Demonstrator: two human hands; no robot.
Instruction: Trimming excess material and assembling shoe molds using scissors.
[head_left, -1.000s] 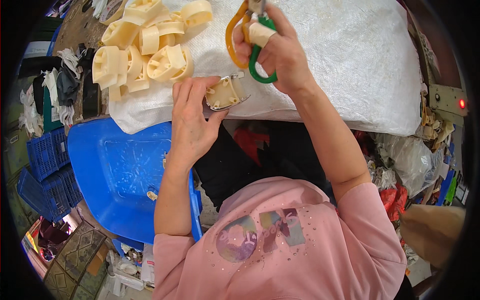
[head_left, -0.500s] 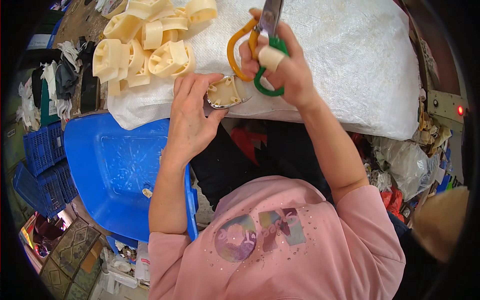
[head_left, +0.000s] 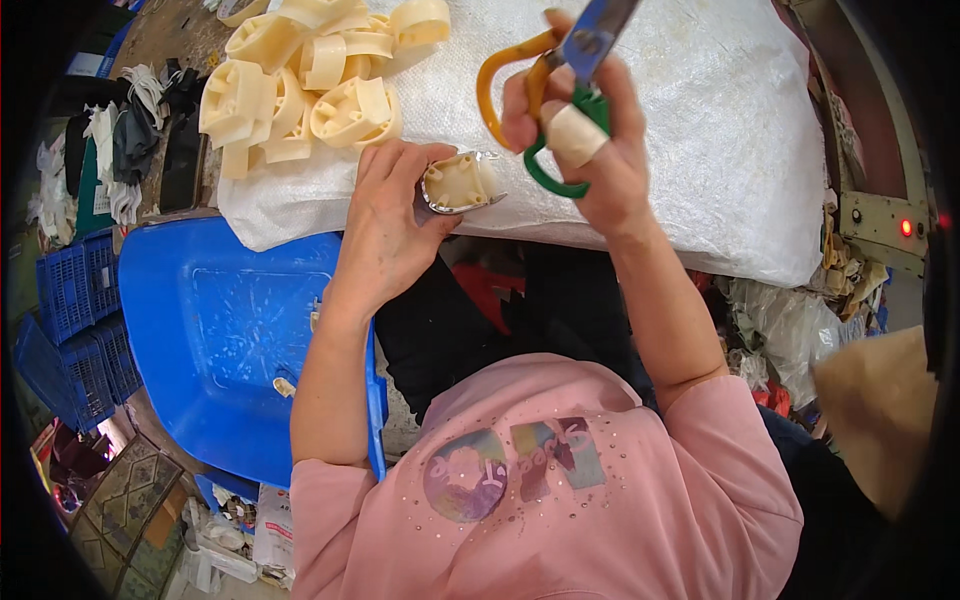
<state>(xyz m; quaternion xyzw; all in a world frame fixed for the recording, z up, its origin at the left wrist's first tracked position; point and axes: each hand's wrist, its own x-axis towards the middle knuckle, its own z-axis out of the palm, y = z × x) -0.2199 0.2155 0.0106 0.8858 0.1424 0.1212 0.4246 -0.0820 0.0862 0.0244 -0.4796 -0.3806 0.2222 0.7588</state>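
Between the thumb and fingers of my left hand point(head_left: 392, 215) is a small cream plastic part point(head_left: 457, 184) with a shiny silver rim, held at the near edge of the white woven sheet. My right hand point(head_left: 590, 150) is raised to the right of it, gripping scissors point(head_left: 590, 45) with one orange and one green handle. The blades point up and away, and their tips are out of the picture. A pale tape wrap covers one finger of that hand. Beyond my left hand lies a heap of cream plastic parts point(head_left: 322, 75).
A blue plastic tub point(head_left: 170, 330) stands below the left side of the white sheet point(head_left: 720, 150), with a small cream piece point(head_left: 284, 387) inside. Blue crates point(head_left: 75, 290) and hanging gloves are farther left. Clear plastic bags point(head_left: 785, 320) lie at the right.
My right hand has moved up and right with the scissors, away from the part. My left hand has tilted the silver-rimmed part slightly and keeps hold of it.
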